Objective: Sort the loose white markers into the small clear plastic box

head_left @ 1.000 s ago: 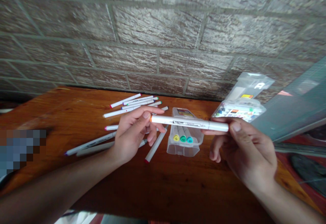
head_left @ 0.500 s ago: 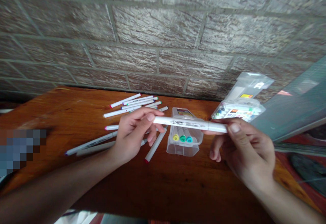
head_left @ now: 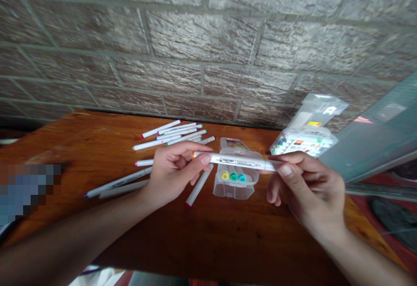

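A white marker (head_left: 237, 162) with an orange left end is held level above the table, its printed label facing me. My left hand (head_left: 174, 166) pinches it near the orange end between thumb and fingers. At the other end, my right hand (head_left: 312, 186) grips it, hiding the tip. Below and behind the marker lies an open clear plastic case (head_left: 233, 191) holding 3 markers with yellow, green and blue round ends. Under my left hand rests a red-tipped marker (head_left: 199, 186), partly covered.
Several loose white markers (head_left: 172, 134) lie on the wooden table (head_left: 221, 238) toward the back. Further ones, including a purple-tipped marker (head_left: 119, 182), are left of my left hand. A second clear case (head_left: 304, 140), filled with markers, stands open at right. Behind runs a brick wall (head_left: 202, 38).
The marker has shifted slightly left and down through the fingers, and its orange end shows again beyond my left thumb. My right hand has moved a little left.
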The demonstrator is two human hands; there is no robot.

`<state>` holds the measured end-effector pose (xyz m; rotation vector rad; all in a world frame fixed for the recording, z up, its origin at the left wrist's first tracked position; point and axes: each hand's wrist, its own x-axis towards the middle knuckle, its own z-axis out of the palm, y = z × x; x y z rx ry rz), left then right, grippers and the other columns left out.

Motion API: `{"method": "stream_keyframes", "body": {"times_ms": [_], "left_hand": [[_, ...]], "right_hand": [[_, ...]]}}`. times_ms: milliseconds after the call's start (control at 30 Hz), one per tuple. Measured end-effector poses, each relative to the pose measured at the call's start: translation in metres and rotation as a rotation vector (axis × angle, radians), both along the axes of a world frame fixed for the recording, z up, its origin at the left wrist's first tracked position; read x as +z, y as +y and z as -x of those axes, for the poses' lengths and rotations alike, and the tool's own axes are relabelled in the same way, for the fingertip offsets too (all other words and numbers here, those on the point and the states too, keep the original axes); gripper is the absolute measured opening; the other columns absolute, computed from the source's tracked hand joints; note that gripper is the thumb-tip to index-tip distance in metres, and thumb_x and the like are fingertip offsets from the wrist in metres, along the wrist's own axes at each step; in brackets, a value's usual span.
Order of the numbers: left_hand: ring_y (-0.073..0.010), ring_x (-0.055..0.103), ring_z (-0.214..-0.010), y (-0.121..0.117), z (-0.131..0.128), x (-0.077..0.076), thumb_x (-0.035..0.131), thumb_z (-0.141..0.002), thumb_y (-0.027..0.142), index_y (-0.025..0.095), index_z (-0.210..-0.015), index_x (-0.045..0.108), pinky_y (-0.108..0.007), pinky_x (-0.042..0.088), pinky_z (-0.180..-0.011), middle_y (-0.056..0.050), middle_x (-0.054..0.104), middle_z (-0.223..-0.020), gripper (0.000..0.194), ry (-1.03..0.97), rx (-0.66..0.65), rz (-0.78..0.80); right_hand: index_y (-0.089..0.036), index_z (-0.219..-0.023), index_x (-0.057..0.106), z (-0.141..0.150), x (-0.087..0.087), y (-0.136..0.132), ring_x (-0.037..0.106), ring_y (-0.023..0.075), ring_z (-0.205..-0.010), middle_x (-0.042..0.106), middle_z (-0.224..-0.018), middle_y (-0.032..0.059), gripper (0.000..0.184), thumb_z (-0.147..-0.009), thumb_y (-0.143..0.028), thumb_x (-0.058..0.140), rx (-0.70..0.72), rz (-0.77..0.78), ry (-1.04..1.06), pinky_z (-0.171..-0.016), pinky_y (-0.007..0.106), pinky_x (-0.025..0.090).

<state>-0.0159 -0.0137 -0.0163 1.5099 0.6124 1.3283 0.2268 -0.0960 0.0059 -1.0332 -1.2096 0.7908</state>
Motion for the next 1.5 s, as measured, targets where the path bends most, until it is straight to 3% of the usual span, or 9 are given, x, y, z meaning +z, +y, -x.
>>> {"method": "stream_keyframes", "body": {"times_ms": [333,600,867,1267,1500], "left_hand": [[-0.0063,0.055,-0.035,-0.0021,-0.0031,0.0015,0.086,-0.08,0.013,0.016,-0.09,0.078,-0.014,0.044,-0.033,0.004,0.071,-0.06,0.013,0.049,0.043,-0.051],[-0.0059,0.057,-0.041,-0.0055,-0.0037,0.0062,0.087,-0.077,0.009,0.016,-0.087,0.075,-0.015,0.046,-0.039,0.003,0.075,-0.064,0.017,0.095,0.051,-0.122],[-0.0119,0.071,-0.058,-0.0055,-0.0024,0.0031,0.08,-0.081,0.007,0.018,-0.094,0.077,-0.017,0.051,-0.045,0.0,0.078,-0.073,0.017,0.089,0.038,-0.182],[-0.0131,0.071,-0.058,-0.0041,-0.0016,0.0024,0.083,-0.082,0.014,0.018,-0.092,0.076,-0.018,0.051,-0.044,-0.001,0.077,-0.07,0.012,0.127,0.05,-0.172],[-0.0147,0.073,-0.061,-0.0041,-0.0016,0.0038,0.085,-0.082,0.017,0.018,-0.091,0.076,-0.019,0.051,-0.045,-0.003,0.079,-0.072,0.012,0.166,0.085,-0.179]], "right_hand": [[-0.023,-0.094,0.078,0.0067,-0.0012,-0.0023,0.062,0.0083,-0.04,0.074,-0.057,-0.0039,0.024,-0.083,-0.035,0.096,-0.055,0.016,-0.035,-0.04,0.015,0.051],[-0.023,-0.092,0.077,0.0085,-0.0012,-0.0024,0.062,0.0101,-0.039,0.073,-0.056,-0.0033,0.026,-0.083,-0.038,0.096,-0.078,0.02,-0.07,-0.039,0.017,0.053],[-0.023,-0.096,0.075,0.0071,-0.0018,-0.0034,0.062,0.0105,-0.039,0.07,-0.054,-0.0037,0.025,-0.089,-0.041,0.091,-0.085,0.008,-0.084,-0.039,0.017,0.051],[-0.022,-0.095,0.076,0.0091,-0.0008,-0.0036,0.062,0.0077,-0.039,0.071,-0.054,-0.0045,0.023,-0.087,-0.036,0.092,-0.09,0.016,-0.063,-0.041,0.013,0.05],[-0.022,-0.092,0.076,0.0086,-0.0013,-0.0023,0.062,0.0095,-0.039,0.07,-0.053,-0.0036,0.022,-0.086,-0.034,0.093,-0.08,0.008,-0.062,-0.04,0.016,0.05]]}}
